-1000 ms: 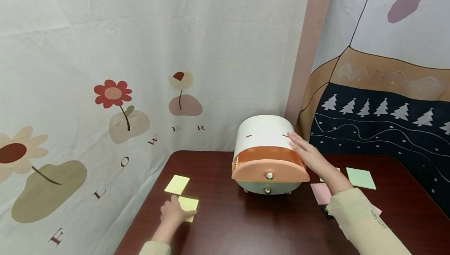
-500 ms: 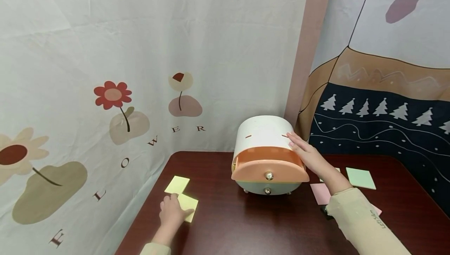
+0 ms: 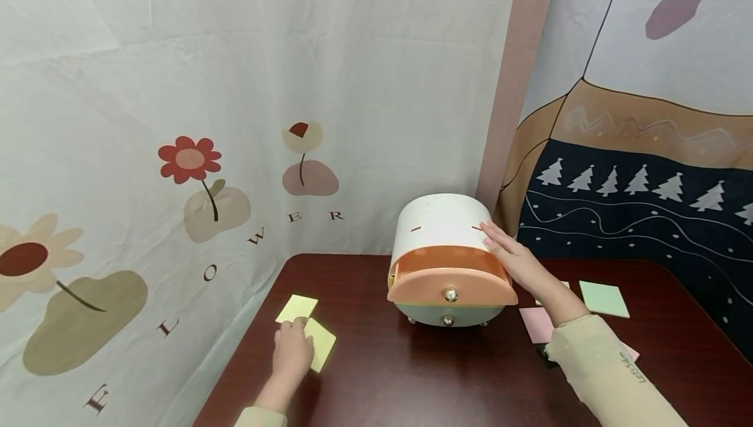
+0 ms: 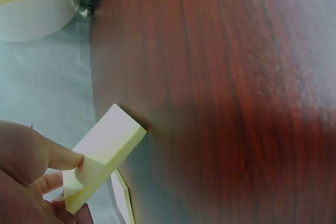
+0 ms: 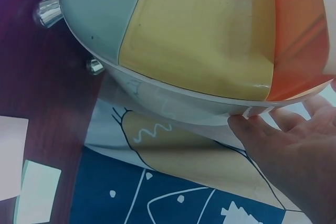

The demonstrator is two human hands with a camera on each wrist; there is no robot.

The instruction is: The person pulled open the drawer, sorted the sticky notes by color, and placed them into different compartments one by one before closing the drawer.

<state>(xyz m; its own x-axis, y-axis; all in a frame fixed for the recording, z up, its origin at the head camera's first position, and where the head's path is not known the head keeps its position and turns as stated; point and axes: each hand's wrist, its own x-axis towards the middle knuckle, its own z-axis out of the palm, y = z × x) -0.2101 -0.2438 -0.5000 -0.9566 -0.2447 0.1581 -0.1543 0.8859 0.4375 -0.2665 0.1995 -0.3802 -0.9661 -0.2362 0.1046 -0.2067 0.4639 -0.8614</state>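
My left hand (image 3: 292, 353) pinches a yellow sticky note pad (image 3: 321, 346) by one edge, near the left side of the table. In the left wrist view the thumb lies over the top of the held pad and the fingers are beneath it. A second yellow sticky note pad (image 3: 296, 308) lies just beyond my fingertips. My right hand (image 3: 518, 261) rests with fairly straight fingers on the right side of a white rounded drawer box (image 3: 444, 216). Its orange drawer (image 3: 422, 287) is pulled out. In the right wrist view the fingertips touch the white shell (image 5: 173, 109).
Right of the box lie a pink sticky note pad (image 3: 535, 324) and a green one (image 3: 604, 299). Beside the pink pad is a small black object (image 3: 547, 356), partly covered by the sleeve. Printed curtains (image 3: 376, 87) stand behind the dark wooden table (image 3: 406, 381).
My left fingers have drawn together on the near yellow pad, which has turned and tilted up slightly. My right hand and the drawer box have stayed in place.
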